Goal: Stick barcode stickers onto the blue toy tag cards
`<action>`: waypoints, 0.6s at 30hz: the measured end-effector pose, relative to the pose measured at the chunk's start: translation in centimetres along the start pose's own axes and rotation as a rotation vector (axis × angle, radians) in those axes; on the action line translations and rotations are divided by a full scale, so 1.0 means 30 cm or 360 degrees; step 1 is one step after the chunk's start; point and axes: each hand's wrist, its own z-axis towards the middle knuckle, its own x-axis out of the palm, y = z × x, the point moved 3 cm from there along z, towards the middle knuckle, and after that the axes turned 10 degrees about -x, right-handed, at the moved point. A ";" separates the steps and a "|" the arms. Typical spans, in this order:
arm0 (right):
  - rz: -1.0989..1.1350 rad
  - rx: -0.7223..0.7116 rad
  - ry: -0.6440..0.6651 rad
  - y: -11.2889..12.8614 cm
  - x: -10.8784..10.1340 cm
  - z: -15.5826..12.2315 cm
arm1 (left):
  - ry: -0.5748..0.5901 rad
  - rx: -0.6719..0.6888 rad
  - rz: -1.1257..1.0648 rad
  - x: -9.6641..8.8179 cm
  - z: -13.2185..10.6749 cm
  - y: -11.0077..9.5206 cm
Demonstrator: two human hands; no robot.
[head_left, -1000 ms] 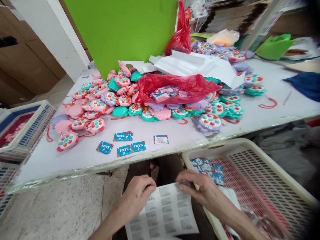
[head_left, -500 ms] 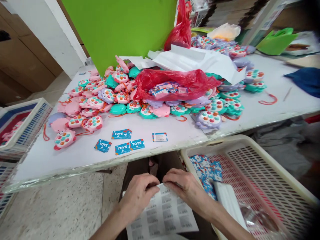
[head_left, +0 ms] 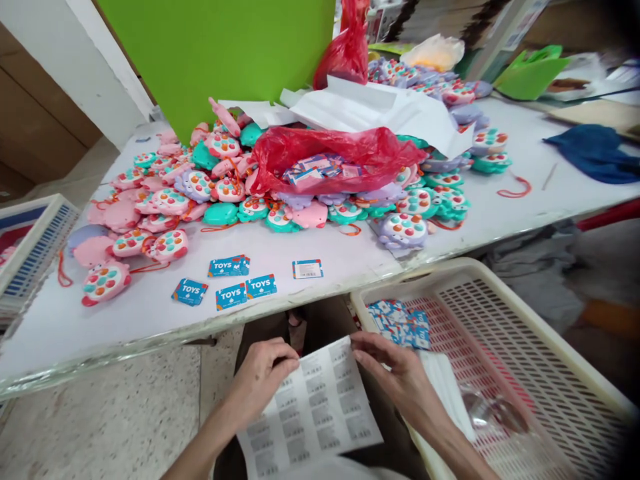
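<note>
A white sheet of barcode labels [head_left: 320, 410] lies slanted over my lap, below the table's front edge. My left hand [head_left: 263, 370] pinches its upper edge between thumb and forefinger. At the upper right corner is my right hand [head_left: 393, 367], thumb and forefinger at the paper's edge and the other fingers curled. On the table ahead lie several blue cards printed TOYS [head_left: 230, 267]. Right of them is one card with its barcode side up [head_left: 307, 269].
Piled pink, purple and green pop-button toys [head_left: 170, 200] cover the table's [head_left: 345, 270] middle and left. Among them sits an open red plastic bag [head_left: 390, 157] of cards. At my right, a cream basket [head_left: 470, 267] holds more blue cards [head_left: 400, 323] and a white stack [head_left: 445, 387].
My right hand has moved from the middle of the sheet's top edge to its right corner. The sheet is tilted more, and the head view has shifted slightly.
</note>
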 end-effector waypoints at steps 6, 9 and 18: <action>0.0127 0.0071 -0.0145 -0.013 0.020 0.010 | 0.0001 -0.0002 0.0021 -0.003 0.000 0.003; 0.0169 0.0078 -0.0185 -0.023 0.025 0.007 | -0.0094 -0.0015 0.0054 0.011 0.003 0.007; 0.0305 0.0121 -0.0218 -0.017 0.042 0.007 | -0.0237 0.0166 0.0113 0.074 0.030 0.008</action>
